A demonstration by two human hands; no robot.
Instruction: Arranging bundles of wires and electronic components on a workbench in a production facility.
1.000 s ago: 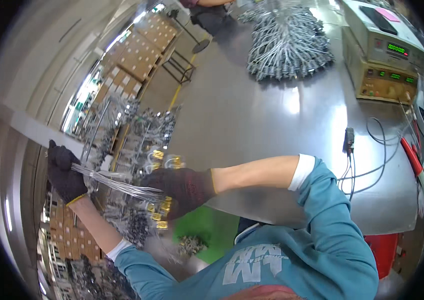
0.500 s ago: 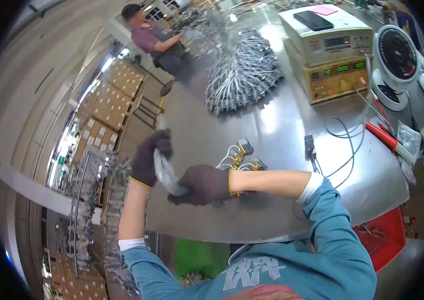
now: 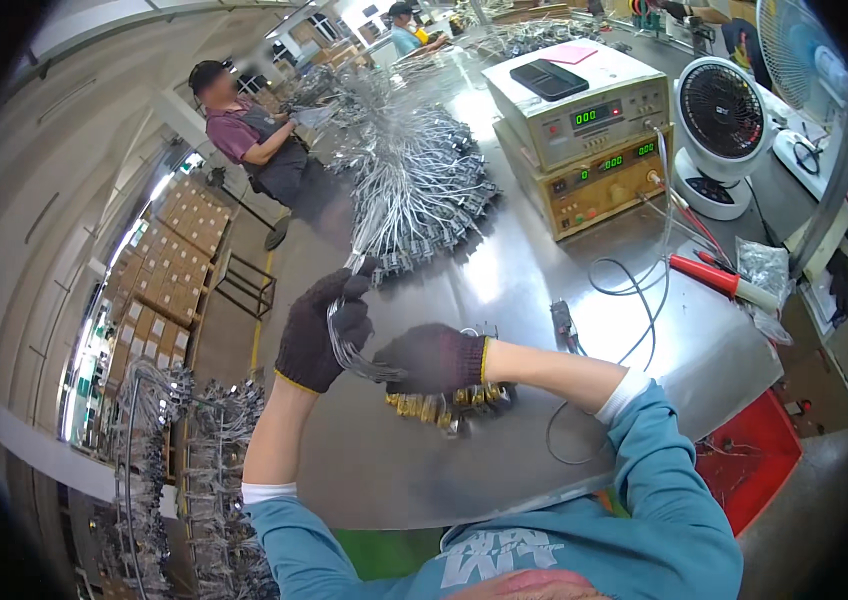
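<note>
Both my hands wear dark knitted gloves with yellow cuffs. A bundle of thin grey cables (image 3: 346, 352) curves between them above the metal table (image 3: 344, 460). My left hand (image 3: 324, 328) is closed round one end of the bundle, near the large pile. My right hand (image 3: 434, 358) is closed round the other end. Several yellow-and-silver connectors (image 3: 439, 408) show just below my right hand, partly covered by it. How they join the cables is hidden under the glove.
A big heap of grey cables with connectors (image 3: 424, 190) lies farther up the table. Two stacked test instruments (image 3: 584, 120), a small fan (image 3: 722, 110) and a red-handled tool (image 3: 709, 276) stand or lie to the right. A black connector on a lead (image 3: 564, 325) is nearer. A red bin (image 3: 749, 460) sits below the table edge. A co-worker (image 3: 249, 140) stands at far left.
The view has shifted, so the table's contents appear farther left. My hands still hold the cable bundle, its strands sharper now. More connectors show below my right hand.
</note>
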